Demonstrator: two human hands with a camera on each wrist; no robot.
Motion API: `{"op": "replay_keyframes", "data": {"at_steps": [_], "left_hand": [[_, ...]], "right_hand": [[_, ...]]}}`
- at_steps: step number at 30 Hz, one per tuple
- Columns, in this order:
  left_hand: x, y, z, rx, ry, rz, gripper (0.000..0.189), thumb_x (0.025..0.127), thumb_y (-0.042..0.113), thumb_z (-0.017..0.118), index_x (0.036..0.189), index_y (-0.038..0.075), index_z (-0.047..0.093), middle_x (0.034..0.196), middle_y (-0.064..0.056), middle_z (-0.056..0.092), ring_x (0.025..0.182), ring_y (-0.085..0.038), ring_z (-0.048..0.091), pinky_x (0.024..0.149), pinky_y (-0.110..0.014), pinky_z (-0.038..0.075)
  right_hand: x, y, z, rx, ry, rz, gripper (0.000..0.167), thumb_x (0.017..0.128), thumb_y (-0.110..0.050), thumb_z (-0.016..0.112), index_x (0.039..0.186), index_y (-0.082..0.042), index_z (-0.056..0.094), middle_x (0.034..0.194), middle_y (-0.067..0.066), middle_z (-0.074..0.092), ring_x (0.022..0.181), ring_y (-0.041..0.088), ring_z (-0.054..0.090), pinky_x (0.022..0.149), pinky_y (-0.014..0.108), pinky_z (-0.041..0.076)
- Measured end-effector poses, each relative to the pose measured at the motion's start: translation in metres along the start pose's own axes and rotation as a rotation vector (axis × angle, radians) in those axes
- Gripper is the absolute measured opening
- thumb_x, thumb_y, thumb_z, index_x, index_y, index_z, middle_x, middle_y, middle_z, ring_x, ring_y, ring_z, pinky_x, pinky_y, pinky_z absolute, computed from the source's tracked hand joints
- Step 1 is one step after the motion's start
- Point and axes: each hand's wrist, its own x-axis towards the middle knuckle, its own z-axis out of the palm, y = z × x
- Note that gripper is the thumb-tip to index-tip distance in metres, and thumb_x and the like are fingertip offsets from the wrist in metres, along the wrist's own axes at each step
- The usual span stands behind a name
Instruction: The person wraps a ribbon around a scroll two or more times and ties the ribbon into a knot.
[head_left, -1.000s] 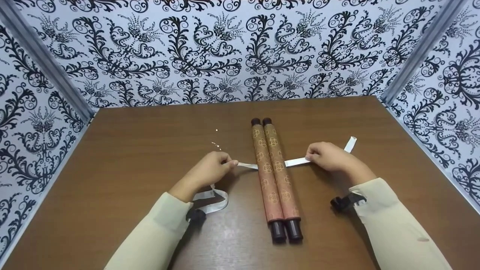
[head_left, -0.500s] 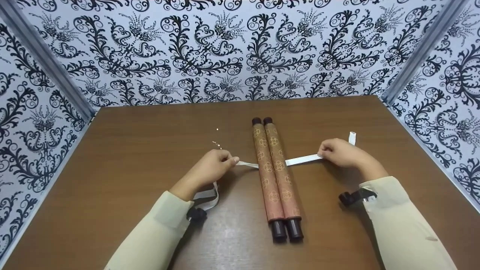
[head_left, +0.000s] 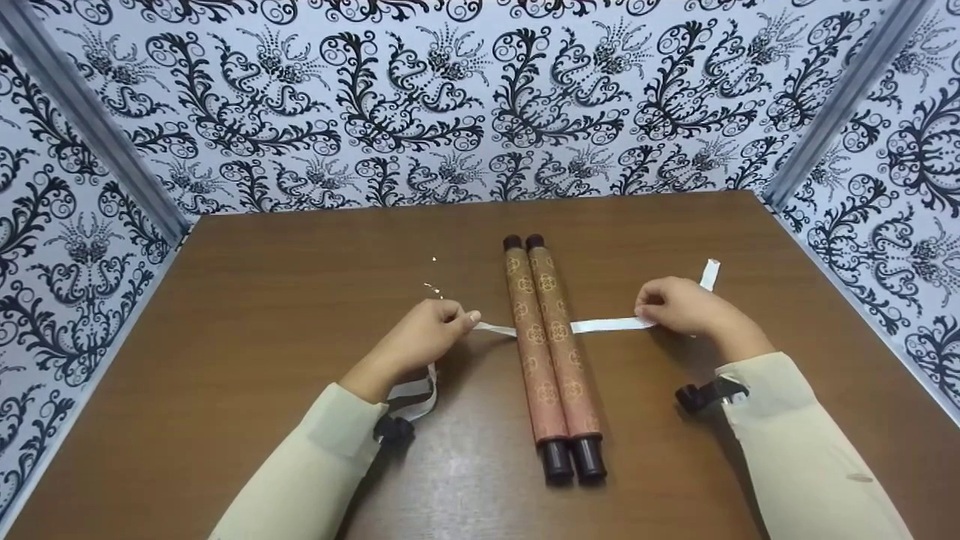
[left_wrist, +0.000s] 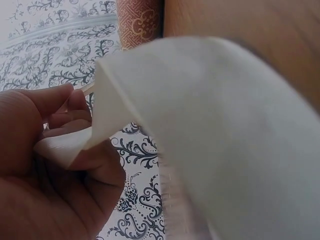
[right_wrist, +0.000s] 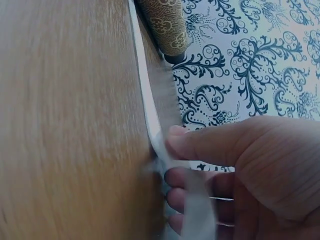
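Two patterned scrolls (head_left: 547,345) with dark end knobs lie side by side on the table, their cloth fading from gold-brown to pinkish red. A white ribbon (head_left: 609,325) passes beneath both and comes out on either side. My left hand (head_left: 420,337) pinches the ribbon left of the scrolls; its loose length curls down below the wrist and fills much of the left wrist view. To the right, my right hand (head_left: 679,304) pinches the other stretch between thumb and fingers, and the ribbon's free end (head_left: 710,274) sticks out behind it. Neither hand touches the scrolls.
The brown wooden table (head_left: 262,315) is enclosed by walls (head_left: 465,97) covered in black-and-white scroll-patterned paper. Small bright specks (head_left: 433,289) show on the tabletop beyond my left hand. Dark wrist cameras sit at both cuffs.
My right hand has moved right, with a longer stretch of ribbon now showing between it and the scrolls. The left hand's hanging loop has shrunk; the scrolls stay in place.
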Motion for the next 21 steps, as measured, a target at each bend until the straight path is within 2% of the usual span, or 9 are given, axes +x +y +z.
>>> {"op": "replay_keyframes", "data": {"at_steps": [4, 8, 10, 13, 15, 18, 21], "left_hand": [[-0.001, 0.002, 0.0, -0.037, -0.012, -0.002, 0.046, 0.105, 0.038, 0.061, 0.065, 0.019, 0.046, 0.062, 0.008, 0.033, 0.057, -0.012, 0.031, 0.055, -0.028, 0.027], [-0.003, 0.004, 0.001, -0.097, -0.049, -0.015, 0.047, 0.104, 0.037, 0.062, 0.065, 0.015, 0.05, 0.062, 0.008, 0.033, 0.058, -0.012, 0.028, 0.055, -0.028, 0.024], [-0.004, 0.006, 0.001, -0.129, -0.067, -0.019, 0.045, 0.104, 0.036, 0.063, 0.069, 0.009, 0.059, 0.065, 0.007, 0.04, 0.062, -0.012, 0.032, 0.058, -0.028, 0.028], [-0.005, 0.008, 0.002, -0.191, -0.095, -0.018, 0.041, 0.104, 0.034, 0.063, 0.084, -0.001, 0.071, 0.076, 0.004, 0.054, 0.072, -0.012, 0.04, 0.066, -0.028, 0.034], [-0.006, 0.01, 0.002, -0.238, -0.118, -0.02, 0.039, 0.104, 0.033, 0.064, 0.093, -0.004, 0.074, 0.078, 0.004, 0.056, 0.073, -0.011, 0.041, 0.067, -0.028, 0.035], [-0.008, 0.013, 0.003, -0.32, -0.162, -0.025, 0.037, 0.104, 0.03, 0.064, 0.1, -0.006, 0.073, 0.071, 0.007, 0.05, 0.06, -0.009, 0.036, 0.058, -0.025, 0.03], [-0.009, 0.014, 0.003, -0.366, -0.193, -0.03, 0.032, 0.104, 0.028, 0.063, 0.1, -0.002, 0.072, 0.06, 0.009, 0.037, 0.047, -0.007, 0.026, 0.047, -0.023, 0.023]], "right_hand": [[0.002, -0.009, 0.003, -0.032, 0.059, -0.07, 0.013, 0.098, -0.014, 0.068, 0.105, -0.004, 0.074, 0.101, 0.012, 0.073, 0.095, 0.03, 0.065, 0.087, 0.051, 0.052], [0.006, -0.02, 0.01, -0.034, 0.045, -0.136, 0.017, 0.097, -0.014, 0.07, 0.109, -0.003, 0.074, 0.106, 0.015, 0.072, 0.104, 0.035, 0.066, 0.096, 0.056, 0.051], [0.007, -0.025, 0.014, -0.027, 0.035, -0.151, 0.018, 0.096, -0.015, 0.071, 0.109, -0.003, 0.074, 0.105, 0.014, 0.071, 0.103, 0.034, 0.065, 0.096, 0.055, 0.05], [0.008, -0.031, 0.02, -0.016, 0.036, -0.167, 0.019, 0.095, -0.016, 0.073, 0.109, -0.004, 0.074, 0.103, 0.012, 0.07, 0.1, 0.03, 0.063, 0.094, 0.051, 0.05], [0.009, -0.033, 0.023, -0.011, 0.044, -0.181, 0.019, 0.093, -0.015, 0.075, 0.108, -0.003, 0.074, 0.1, 0.011, 0.069, 0.096, 0.027, 0.061, 0.09, 0.047, 0.05], [0.01, -0.034, 0.028, -0.012, 0.054, -0.195, 0.018, 0.091, -0.012, 0.077, 0.106, -0.003, 0.073, 0.094, 0.009, 0.067, 0.09, 0.023, 0.058, 0.084, 0.042, 0.048], [0.011, -0.036, 0.031, -0.008, 0.045, -0.184, 0.012, 0.091, -0.01, 0.077, 0.1, -0.003, 0.071, 0.09, 0.008, 0.065, 0.086, 0.02, 0.058, 0.081, 0.039, 0.048]]}}
